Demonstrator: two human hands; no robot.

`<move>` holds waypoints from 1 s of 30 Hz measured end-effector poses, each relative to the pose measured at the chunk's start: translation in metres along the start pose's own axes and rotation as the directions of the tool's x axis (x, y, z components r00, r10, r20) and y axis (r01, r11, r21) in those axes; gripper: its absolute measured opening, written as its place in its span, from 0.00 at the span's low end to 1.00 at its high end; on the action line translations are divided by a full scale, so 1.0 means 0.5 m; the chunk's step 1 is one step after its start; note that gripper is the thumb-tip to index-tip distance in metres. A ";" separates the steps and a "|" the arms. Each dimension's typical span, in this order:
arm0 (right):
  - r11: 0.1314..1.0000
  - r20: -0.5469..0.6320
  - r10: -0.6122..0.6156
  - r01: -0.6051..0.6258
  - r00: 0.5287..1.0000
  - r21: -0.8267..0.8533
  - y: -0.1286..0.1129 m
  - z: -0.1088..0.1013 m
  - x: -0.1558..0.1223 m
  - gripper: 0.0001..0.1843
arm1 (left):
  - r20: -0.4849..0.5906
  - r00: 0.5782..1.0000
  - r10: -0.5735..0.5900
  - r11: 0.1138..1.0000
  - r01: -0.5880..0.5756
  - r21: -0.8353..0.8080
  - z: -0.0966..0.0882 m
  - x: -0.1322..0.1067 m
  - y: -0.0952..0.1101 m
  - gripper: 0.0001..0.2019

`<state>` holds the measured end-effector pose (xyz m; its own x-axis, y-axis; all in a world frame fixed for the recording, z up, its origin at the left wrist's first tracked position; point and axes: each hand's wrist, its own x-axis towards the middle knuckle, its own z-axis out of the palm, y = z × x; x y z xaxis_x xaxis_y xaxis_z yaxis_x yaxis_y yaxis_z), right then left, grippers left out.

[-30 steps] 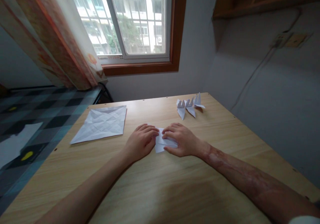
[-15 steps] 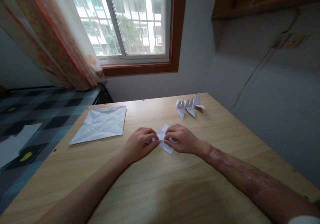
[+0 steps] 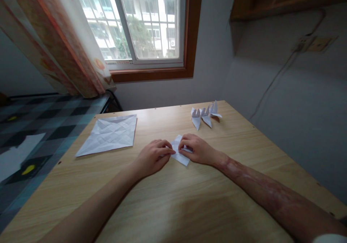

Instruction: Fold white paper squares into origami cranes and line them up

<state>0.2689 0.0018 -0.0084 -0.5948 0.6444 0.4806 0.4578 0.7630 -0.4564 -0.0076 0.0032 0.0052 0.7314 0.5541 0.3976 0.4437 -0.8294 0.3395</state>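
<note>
A small folded piece of white paper (image 3: pixel 181 159) lies on the wooden table between my two hands. My left hand (image 3: pixel 155 155) pinches at its left side, thumb and fingertips pressed together. On the other side, my right hand (image 3: pixel 196 149) has its thumb and fingers closed on the paper's right part, and a folded flap shows between them. My hands cover the paper's left and right corners. Behind the right hand stand several folded paper cranes (image 3: pixel 206 117) in a row.
A large creased paper sheet (image 3: pixel 111 134) lies at the table's back left. The wooden table (image 3: pixel 151 207) reaches toward a wall and window (image 3: pixel 151 22). Left of it is a checkered bed cover (image 3: pixel 62 131) with a paper piece (image 3: pixel 18 154) on it. A shelf (image 3: pixel 287 4) hangs at upper right.
My left hand's fingertips have shifted slightly right along the small paper. The paper's near corner has turned a little to the right. The cranes and large sheet stay put.
</note>
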 end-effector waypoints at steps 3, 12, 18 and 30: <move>1.000 -0.042 -0.006 0.005 0.999 -0.022 0.002 0.002 0.000 0.15 | 0.012 1.000 -0.001 1.000 0.001 0.006 -0.001 0.000 0.005 0.13; 0.999 0.010 -0.026 0.026 1.000 -0.040 -0.005 -0.002 0.001 0.23 | 0.026 0.999 0.026 0.999 -0.027 0.020 -0.002 0.002 0.005 0.11; 0.990 0.001 -0.123 0.123 0.992 -0.065 -0.008 -0.003 0.002 0.16 | -0.021 0.997 0.073 0.995 -0.071 0.065 0.005 0.001 -0.002 0.09; 0.978 -0.015 -0.149 0.145 0.989 -0.148 -0.006 0.000 0.000 0.06 | -0.023 0.997 0.080 0.994 -0.077 0.081 0.000 0.003 0.005 0.08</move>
<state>0.2675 -0.0003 -0.0069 -0.6461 0.5244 0.5546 0.4592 0.8475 -0.2663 -0.0056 0.0021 0.0066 0.7522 0.4878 0.4429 0.4263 -0.8729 0.2374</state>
